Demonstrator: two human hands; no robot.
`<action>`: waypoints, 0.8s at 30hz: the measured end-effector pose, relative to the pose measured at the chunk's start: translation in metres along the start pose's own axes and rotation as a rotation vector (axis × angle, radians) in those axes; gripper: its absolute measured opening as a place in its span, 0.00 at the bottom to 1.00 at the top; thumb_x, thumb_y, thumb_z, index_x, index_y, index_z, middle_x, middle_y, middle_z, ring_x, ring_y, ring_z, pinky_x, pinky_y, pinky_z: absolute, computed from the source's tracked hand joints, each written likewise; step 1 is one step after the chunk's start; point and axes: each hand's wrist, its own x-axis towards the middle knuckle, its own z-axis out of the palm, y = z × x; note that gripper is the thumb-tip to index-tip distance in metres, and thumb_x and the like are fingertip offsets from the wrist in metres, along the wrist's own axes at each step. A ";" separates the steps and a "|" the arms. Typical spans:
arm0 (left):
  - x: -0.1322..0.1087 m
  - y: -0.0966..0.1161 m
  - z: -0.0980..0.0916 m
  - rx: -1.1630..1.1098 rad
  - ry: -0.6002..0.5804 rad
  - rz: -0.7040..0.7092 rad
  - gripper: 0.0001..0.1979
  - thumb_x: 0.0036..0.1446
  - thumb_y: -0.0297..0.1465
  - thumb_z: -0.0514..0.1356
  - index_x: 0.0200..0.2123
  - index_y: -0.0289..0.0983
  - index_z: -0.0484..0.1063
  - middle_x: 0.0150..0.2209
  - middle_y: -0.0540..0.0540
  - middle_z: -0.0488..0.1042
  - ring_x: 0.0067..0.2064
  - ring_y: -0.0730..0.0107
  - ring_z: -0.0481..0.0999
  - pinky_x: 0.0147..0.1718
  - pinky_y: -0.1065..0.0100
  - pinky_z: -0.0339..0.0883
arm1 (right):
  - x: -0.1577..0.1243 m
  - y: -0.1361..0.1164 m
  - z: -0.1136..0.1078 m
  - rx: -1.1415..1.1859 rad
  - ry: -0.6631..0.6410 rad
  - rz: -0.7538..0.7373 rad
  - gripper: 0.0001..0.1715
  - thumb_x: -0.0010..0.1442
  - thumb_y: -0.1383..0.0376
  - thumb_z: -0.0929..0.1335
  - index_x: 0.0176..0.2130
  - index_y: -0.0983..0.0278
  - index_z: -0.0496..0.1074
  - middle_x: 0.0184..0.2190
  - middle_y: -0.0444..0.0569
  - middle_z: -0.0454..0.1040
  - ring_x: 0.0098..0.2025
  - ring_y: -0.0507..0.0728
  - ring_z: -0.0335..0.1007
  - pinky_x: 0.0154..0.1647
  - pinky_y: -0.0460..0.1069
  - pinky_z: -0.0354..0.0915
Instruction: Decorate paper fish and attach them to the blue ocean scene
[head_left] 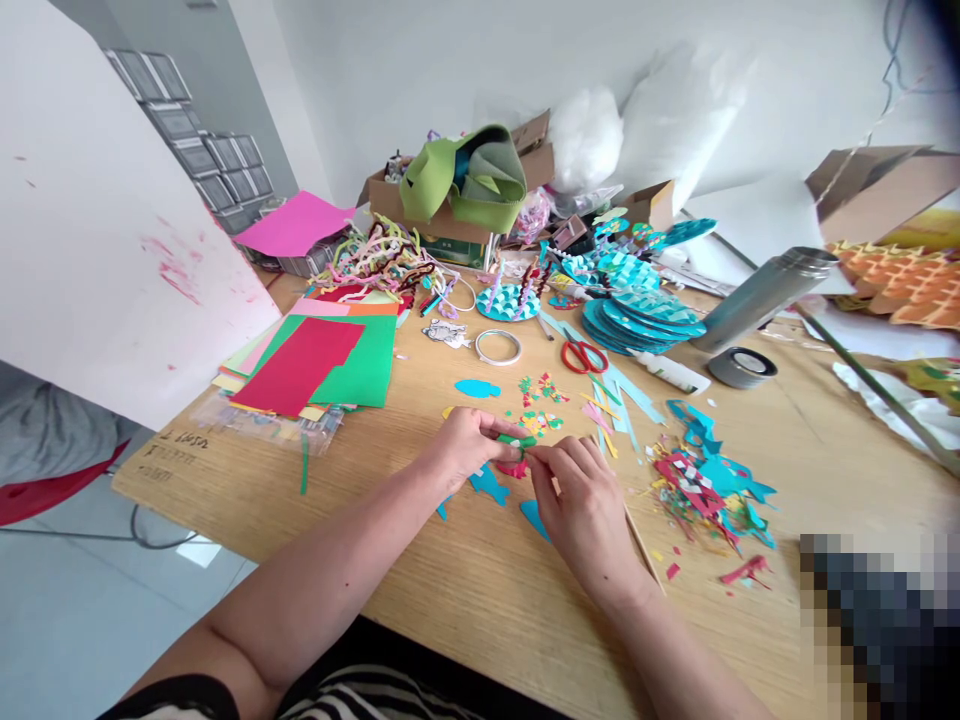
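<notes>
Close to the middle of the wooden table, my left hand [471, 446] is closed on a small green paper piece [517, 440]. My right hand [581, 485] pinches at the right side of the same piece, its thumb and forefinger pressed together. A red paper scrap [514, 469] shows just below the fingers. Blue paper cutouts [490, 486] lie under and around both hands. Beyond the fingers is a scatter of tiny green, yellow and red paper bits [541, 405]. A thin wooden stick [643, 548] lies beside my right wrist.
Coloured paper sheets [300, 365] are stacked at left. Red-handled scissors [584, 357], a tape roll [498, 347], a white glue bottle [670, 372] and stacked blue discs [637, 325] lie farther back. Paper scraps [709, 475] spread at right, near a metal flask [765, 295].
</notes>
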 end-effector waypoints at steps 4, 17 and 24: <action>0.000 -0.002 -0.001 0.017 0.013 0.003 0.14 0.35 0.20 0.67 0.31 0.32 0.79 0.21 0.48 0.77 0.24 0.69 0.77 0.29 0.69 0.73 | 0.000 0.000 0.001 0.005 -0.008 0.009 0.09 0.64 0.69 0.62 0.32 0.64 0.69 0.27 0.48 0.65 0.32 0.56 0.59 0.31 0.50 0.58; 0.002 -0.003 0.000 0.029 0.037 -0.004 0.14 0.36 0.18 0.65 0.31 0.32 0.78 0.21 0.49 0.77 0.23 0.70 0.77 0.28 0.70 0.73 | 0.001 -0.003 0.000 -0.025 -0.017 -0.038 0.10 0.64 0.71 0.62 0.33 0.65 0.69 0.27 0.49 0.65 0.32 0.56 0.59 0.31 0.51 0.57; 0.000 0.001 0.001 -0.066 -0.031 0.025 0.17 0.32 0.23 0.70 0.32 0.30 0.79 0.25 0.46 0.79 0.25 0.69 0.78 0.28 0.68 0.74 | 0.001 0.001 -0.001 -0.008 -0.010 -0.007 0.09 0.64 0.70 0.62 0.33 0.64 0.69 0.27 0.48 0.65 0.31 0.56 0.59 0.31 0.50 0.57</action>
